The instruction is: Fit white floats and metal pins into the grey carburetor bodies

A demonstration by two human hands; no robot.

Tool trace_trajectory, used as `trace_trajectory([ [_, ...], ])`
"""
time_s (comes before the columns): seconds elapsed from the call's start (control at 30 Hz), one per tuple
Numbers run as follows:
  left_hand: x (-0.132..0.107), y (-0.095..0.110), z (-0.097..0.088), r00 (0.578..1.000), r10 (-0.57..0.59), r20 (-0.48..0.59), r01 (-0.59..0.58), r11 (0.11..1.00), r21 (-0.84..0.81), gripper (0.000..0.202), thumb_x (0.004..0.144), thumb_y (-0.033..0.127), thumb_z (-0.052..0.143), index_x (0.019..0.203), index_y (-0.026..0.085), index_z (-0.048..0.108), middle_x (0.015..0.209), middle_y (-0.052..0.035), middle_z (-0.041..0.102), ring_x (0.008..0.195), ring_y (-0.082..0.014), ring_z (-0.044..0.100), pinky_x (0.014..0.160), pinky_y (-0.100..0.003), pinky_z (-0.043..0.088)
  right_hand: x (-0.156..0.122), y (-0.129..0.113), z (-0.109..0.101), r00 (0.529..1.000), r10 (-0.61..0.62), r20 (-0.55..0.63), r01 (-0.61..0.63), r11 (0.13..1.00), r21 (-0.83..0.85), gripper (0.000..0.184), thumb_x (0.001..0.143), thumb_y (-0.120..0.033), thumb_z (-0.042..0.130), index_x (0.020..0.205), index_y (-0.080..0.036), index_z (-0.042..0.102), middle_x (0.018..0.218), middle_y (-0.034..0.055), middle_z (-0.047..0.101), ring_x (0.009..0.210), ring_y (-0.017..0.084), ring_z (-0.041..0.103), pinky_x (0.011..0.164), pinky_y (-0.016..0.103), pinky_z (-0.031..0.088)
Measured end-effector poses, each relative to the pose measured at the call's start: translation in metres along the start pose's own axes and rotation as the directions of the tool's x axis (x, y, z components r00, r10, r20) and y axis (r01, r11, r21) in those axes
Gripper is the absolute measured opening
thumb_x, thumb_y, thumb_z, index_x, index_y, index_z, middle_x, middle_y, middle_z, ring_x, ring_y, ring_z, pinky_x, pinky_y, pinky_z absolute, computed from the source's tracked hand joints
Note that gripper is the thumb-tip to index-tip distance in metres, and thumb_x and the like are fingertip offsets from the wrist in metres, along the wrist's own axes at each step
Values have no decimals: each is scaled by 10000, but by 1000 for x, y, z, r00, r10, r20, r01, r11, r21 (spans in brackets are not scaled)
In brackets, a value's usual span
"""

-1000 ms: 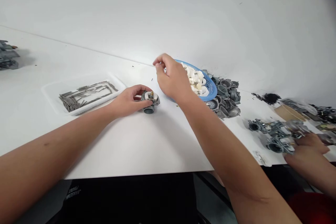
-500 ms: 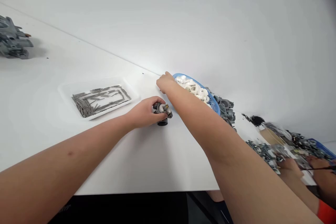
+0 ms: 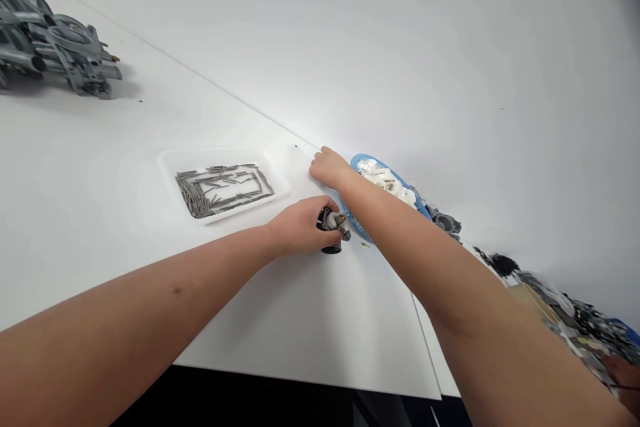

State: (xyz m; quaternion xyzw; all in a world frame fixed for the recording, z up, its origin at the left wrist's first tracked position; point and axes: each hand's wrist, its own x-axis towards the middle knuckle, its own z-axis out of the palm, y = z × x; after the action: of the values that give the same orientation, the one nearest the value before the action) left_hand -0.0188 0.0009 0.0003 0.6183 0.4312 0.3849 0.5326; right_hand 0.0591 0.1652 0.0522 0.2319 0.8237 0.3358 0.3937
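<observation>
My left hand (image 3: 305, 223) is closed around a small carburetor (image 3: 334, 223) on the white table, its dark round opening facing down toward the front. A white plastic part and a brass fitting show on its upper side. Beyond it and slightly left of the blue basket (image 3: 357, 229), my right hand (image 3: 330, 167) is low over the table with its fingers curled under. Whatever those fingers hold is hidden from me. White plastic pieces (image 3: 385, 181) fill the basket, partly covered by my right forearm. A tiny brass piece (image 3: 365, 244) lies beside the basket.
To the left, a white tray (image 3: 225, 215) holds many thin metal pins (image 3: 193, 195). Grey carburetor bodies (image 3: 75, 47) are piled at the far left; more (image 3: 445, 220) lie behind the basket. Black parts (image 3: 503, 264) and another person's hand (image 3: 623, 373) appear at right.
The view has shifted, so most things sit farther right and more of the left pile shows. The tiny brass piece by the basket is now visible. My left hand still grips the carburetor.
</observation>
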Motion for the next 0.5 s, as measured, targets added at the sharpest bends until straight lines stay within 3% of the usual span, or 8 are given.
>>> trace_trajectory([
  [0.17,-2,5,-1,1000,-2,-11,2,1000,25,275,801,398,694,1031,271,615,1082,-40,769,986,-288,741,815,-445,591,-4,4,3,999,44,32,-46,998,39,286,855,-52,593,1062,-157,760,1143,124,764,1134,251,629,1022,384,364],
  [0.33,-1,4,-1,1000,9,1,-9,1000,18,273,786,362,704,1029,273,619,1065,-34,774,960,-278,743,793,-435,591,1,19,9,981,188,54,-194,974,116,307,823,-176,726,1126,-132,744,1199,179,731,1223,324,577,1054,432,348],
  [0.5,0,1,1,999,51,17,-51,998,26,270,798,371,684,1029,258,603,1048,-45,764,900,-263,752,753,-418,606,11,22,14,961,215,172,-246,951,186,260,847,-169,700,1100,-143,753,1100,165,758,1088,284,666,993,399,401],
])
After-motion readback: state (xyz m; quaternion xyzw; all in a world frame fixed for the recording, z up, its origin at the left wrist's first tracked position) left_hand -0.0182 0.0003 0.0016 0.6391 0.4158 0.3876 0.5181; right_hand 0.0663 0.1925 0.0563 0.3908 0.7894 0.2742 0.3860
